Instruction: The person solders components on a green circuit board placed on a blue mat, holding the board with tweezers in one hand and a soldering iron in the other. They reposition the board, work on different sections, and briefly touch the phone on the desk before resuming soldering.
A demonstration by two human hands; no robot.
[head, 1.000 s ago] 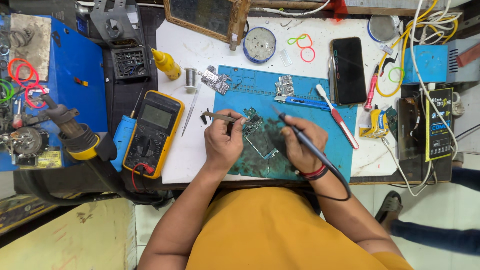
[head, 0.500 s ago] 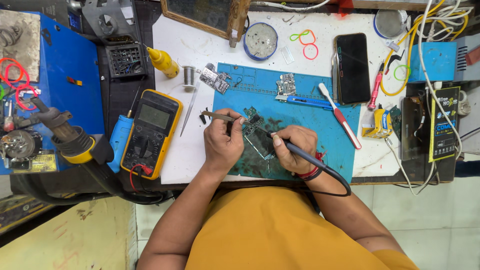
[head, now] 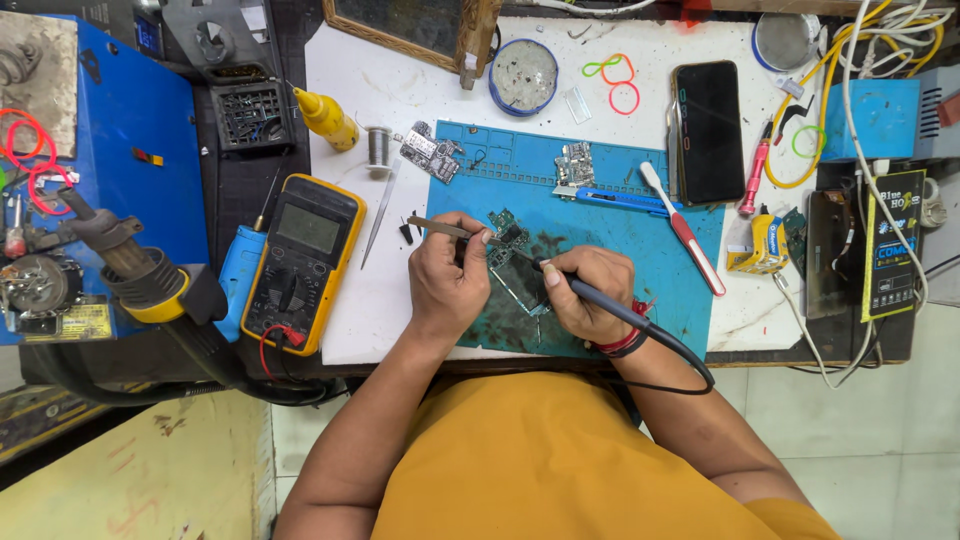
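Gripping tweezers [head: 440, 227] in the left hand [head: 447, 283], fingers curled tight, tips reaching onto the circuit board [head: 512, 240]. Pinching a soldering iron [head: 600, 306] pen-style in the right hand [head: 588, 293], nib touching the same board. Lying mid-mat, on the blue mat [head: 660, 250], nearer the workbench's front edge.
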